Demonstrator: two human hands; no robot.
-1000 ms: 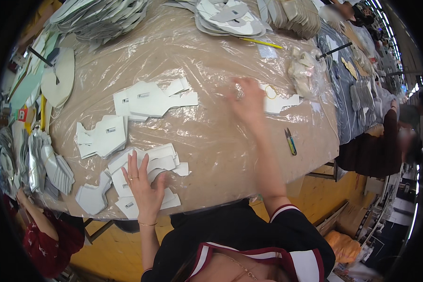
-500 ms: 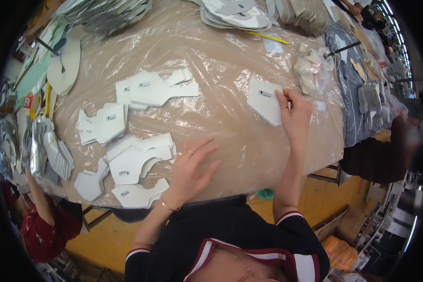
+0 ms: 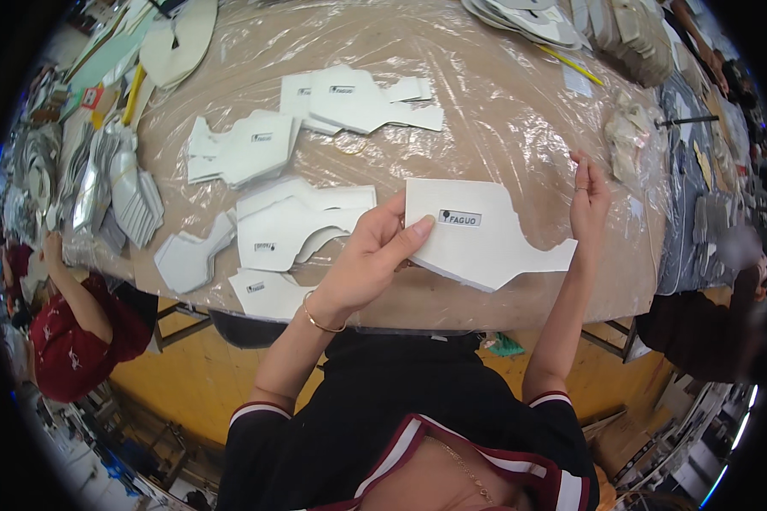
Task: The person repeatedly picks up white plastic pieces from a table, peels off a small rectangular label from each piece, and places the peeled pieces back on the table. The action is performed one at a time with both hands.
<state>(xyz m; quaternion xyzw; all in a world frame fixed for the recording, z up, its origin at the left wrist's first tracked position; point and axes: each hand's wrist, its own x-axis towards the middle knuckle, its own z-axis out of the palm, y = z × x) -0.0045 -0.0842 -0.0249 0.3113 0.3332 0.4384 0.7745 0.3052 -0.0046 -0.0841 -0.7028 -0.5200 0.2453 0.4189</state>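
Note:
My left hand [image 3: 379, 243] is closed on the left edge of a flat white cut panel [image 3: 477, 243], thumb on its face. The panel carries a small dark printed label and narrows to a curved arm at the right. It is held above the near part of the table; whether it is one layer or several, I cannot tell. Beyond the panel's right end, my right hand [image 3: 590, 200] is raised over the table with loosely bent fingers and nothing visible in them. Similar white panels lie left of the held one, in a near pile [image 3: 285, 230], a middle pile [image 3: 247, 149] and a far pile [image 3: 349, 98].
Clear plastic covers the brown table [image 3: 486, 128]. More white pieces [image 3: 198, 255] lie near its front left. A plastic bag [image 3: 631, 140] and a yellow pencil-like stick [image 3: 571, 65] are at the right. Stacks of grey pieces [image 3: 132, 192] stand at the left, beside a person in red [image 3: 85, 332].
The white panel has come from the right toward me and is now in my left hand, which was empty. My right hand has let go of it. The view has shifted.

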